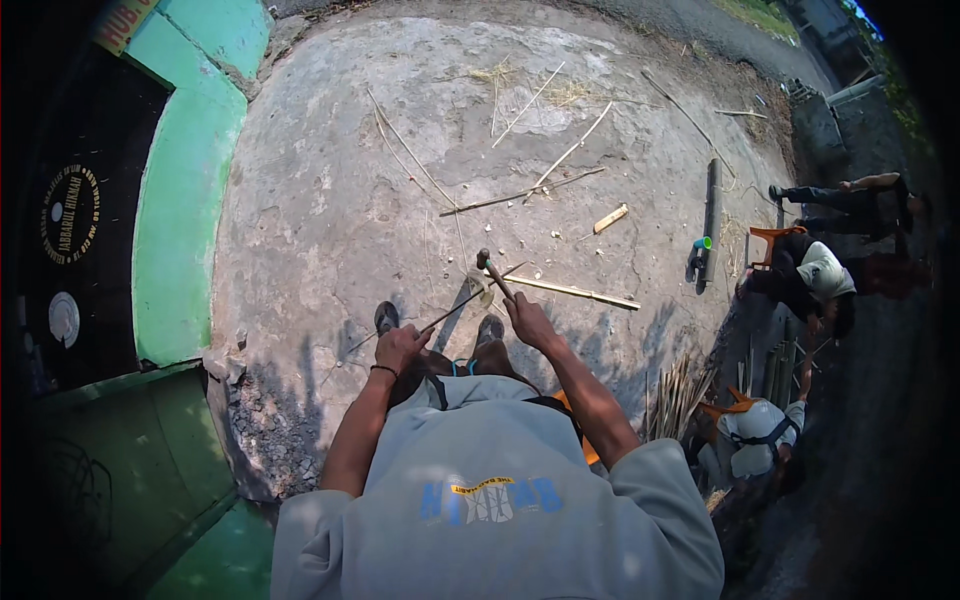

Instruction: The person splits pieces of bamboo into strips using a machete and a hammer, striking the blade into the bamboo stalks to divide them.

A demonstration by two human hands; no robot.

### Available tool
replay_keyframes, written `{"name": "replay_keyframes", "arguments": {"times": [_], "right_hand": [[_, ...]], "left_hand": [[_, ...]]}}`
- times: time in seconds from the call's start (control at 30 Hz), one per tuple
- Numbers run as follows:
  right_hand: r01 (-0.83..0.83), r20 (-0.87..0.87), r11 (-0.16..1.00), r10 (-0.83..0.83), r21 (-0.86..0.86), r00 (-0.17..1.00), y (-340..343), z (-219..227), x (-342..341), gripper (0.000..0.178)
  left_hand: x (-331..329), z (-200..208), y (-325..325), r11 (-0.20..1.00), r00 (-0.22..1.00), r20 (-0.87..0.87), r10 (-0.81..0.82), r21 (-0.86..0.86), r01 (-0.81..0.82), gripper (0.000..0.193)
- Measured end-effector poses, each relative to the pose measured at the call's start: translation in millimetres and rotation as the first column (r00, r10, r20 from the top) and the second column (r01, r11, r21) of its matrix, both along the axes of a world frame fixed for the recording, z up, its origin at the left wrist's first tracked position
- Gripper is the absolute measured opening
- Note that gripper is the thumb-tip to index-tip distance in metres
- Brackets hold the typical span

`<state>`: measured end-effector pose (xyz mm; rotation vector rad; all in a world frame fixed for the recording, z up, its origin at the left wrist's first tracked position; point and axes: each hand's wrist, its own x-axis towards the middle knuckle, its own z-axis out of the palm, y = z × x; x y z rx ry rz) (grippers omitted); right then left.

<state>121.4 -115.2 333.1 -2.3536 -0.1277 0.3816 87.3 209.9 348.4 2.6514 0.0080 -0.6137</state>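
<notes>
My right hand is closed round the handle of a hammer, its dark head pointing away from me. In my closed left hand is a thin dark rod, slanting up to the right so that its far end passes by the hammer. Under the rod and hammer, a small pale block sits on the ground in front of my feet; whether the rod touches it I cannot tell. Just right of the hammer lies a split bamboo strip.
Several bamboo strips and a short bamboo piece are scattered over the concrete. A dark pole lies to the right, beside a green-rimmed tube. A bundle of sticks and seated people are at right; a green wall stands left.
</notes>
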Motion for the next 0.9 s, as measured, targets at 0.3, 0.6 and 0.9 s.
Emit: {"name": "replay_keyframes", "arguments": {"times": [0.3,0.6,0.9], "right_hand": [[0.206,0.0,0.912,-0.22,0.354,0.976,28,97,-17,0.018],[0.06,-0.2,0.996,-0.047,0.059,0.979,30,84,27,0.03],[0.216,0.031,0.919,-0.239,0.329,0.97,14,60,-23,0.017]], "left_hand": [[-2,-20,8,0.989,0.989,0.048,0.142,-0.043,-0.14,0.063],[15,-18,12,0.995,0.998,-0.027,-0.063,0.075,0.064,0.068],[27,-36,2,0.999,0.99,0.138,-0.013,-0.039,0.018,0.063]]}}
